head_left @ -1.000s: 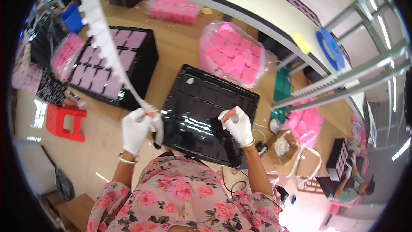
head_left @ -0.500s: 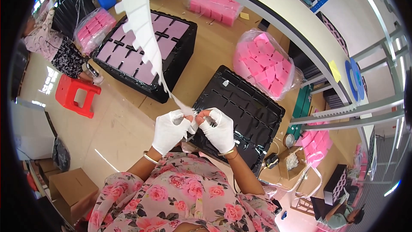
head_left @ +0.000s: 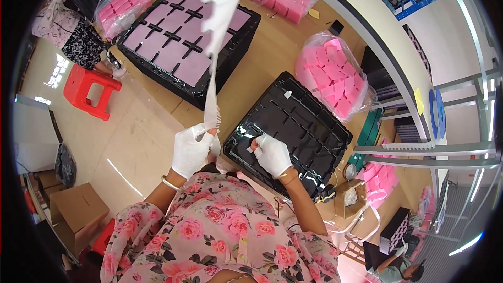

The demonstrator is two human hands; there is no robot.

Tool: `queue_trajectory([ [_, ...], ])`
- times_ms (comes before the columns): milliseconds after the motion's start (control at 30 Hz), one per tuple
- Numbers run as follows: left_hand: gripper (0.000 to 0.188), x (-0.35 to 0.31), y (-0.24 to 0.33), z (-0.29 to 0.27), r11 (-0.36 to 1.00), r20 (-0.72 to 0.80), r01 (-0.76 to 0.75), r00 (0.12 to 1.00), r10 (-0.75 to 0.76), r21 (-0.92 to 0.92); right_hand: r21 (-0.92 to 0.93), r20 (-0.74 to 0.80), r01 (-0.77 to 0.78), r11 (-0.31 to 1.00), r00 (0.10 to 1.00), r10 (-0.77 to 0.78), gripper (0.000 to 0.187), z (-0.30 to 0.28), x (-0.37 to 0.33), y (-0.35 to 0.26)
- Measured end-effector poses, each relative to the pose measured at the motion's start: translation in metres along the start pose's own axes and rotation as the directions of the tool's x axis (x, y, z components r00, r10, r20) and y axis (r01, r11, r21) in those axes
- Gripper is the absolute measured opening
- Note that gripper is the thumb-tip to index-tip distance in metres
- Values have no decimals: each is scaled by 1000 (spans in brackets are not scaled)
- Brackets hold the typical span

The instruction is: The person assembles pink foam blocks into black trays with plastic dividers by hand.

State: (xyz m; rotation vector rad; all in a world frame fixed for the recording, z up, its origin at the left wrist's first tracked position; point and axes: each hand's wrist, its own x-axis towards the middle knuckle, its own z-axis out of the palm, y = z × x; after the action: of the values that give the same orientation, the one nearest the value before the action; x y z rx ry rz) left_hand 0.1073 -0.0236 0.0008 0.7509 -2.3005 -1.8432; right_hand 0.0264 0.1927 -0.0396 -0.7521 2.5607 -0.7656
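My left hand [head_left: 191,149], in a white glove with bare fingertips, is closed on the lower end of a long white strip [head_left: 222,15]. Notched tabs line the strip's edge, and it rises past the top of the view. My right hand [head_left: 272,156], gloved the same way, is closed in a pinch above the near left part of a black plastic tray [head_left: 309,126]. At its fingertips shows a small pale piece [head_left: 249,149], probably a tab off the strip. Another small white piece [head_left: 287,94] lies near the tray's far corner.
Left of the tray stands a black stack topped with pink-lilac pads [head_left: 170,36]. Bags of pink pieces [head_left: 332,76] lie beyond the tray. A red stool [head_left: 89,91] and a co-worker [head_left: 65,29] are at the left. An open carton [head_left: 350,199] sits at the right.
My hands have parted: the left stays on the strip's end, while the right has moved right and over the tray with a small piece. The view has shifted slightly.
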Motion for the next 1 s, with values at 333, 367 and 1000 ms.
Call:
queue_trajectory([
  [333,17,5,-13,8,999,60,-32,998,33,-9,-150,16,35,988,999,-33,11,4,6,1],
  [367,17,6,-13,8,1000,65,-30,997,30,-10,-177,3,75,981,997,-75,12,6,7,2],
  [1000,19,13,-1,15,1000,207,-28,978,25,13,97,-451,40,994,893,8,10,41,-40,-1],
])
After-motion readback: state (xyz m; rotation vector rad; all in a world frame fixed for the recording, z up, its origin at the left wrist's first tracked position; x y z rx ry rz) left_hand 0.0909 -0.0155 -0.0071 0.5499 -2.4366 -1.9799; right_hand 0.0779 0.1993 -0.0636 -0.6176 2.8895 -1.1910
